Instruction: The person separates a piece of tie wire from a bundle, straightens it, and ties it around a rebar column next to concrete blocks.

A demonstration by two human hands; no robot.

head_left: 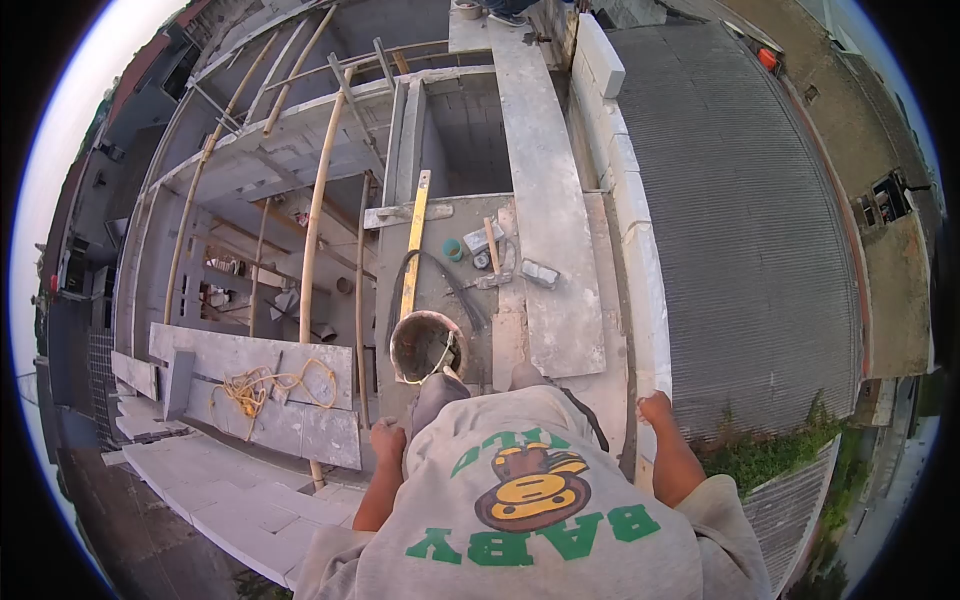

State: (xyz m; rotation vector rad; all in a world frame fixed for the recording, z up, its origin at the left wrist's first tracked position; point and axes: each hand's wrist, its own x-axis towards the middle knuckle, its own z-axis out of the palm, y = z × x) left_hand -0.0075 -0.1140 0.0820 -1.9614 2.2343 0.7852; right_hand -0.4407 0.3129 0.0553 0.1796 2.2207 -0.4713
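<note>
Clock read from the wearer, twelve straight ahead. Nearest: the wearer's grey shirt fills the low centre and hides most of both legs.

Left hand (388, 440), nine o'clock: fingers curled inward, seen from the back; palm hidden, so cannot tell whether they are clenched or grasping anything. Right hand (655, 408), three o'clock: fingers bent, just beside the white block wall (640, 260); contact and grip cannot be told. The wall runs from there up to about one o'clock, its near end partly behind the arm.

Bucket (402, 352) at half past ten, just ahead of the left knee; its contents dark, a pale curved piece at the mouth hard to make out. Grey boards (300, 430) at half past nine, bearing a tangled yellow rope (250, 388).

Farther, eleven o'clock: yellow spirit level (411, 250) crossing a short board, its near end against or behind the bucket rim, cannot tell which; dark hose (468, 300) looped about it. Toward twelve: teal cup (453, 250), hammer (491, 246), grey block (540, 274) beside a long plank (545, 190).

Bamboo pole (318, 200) at eleven; corrugated roof (730, 220) beyond the wall, one to two. Far twelve: another person's shoe (508, 18), the rest cut off by the frame.
</note>
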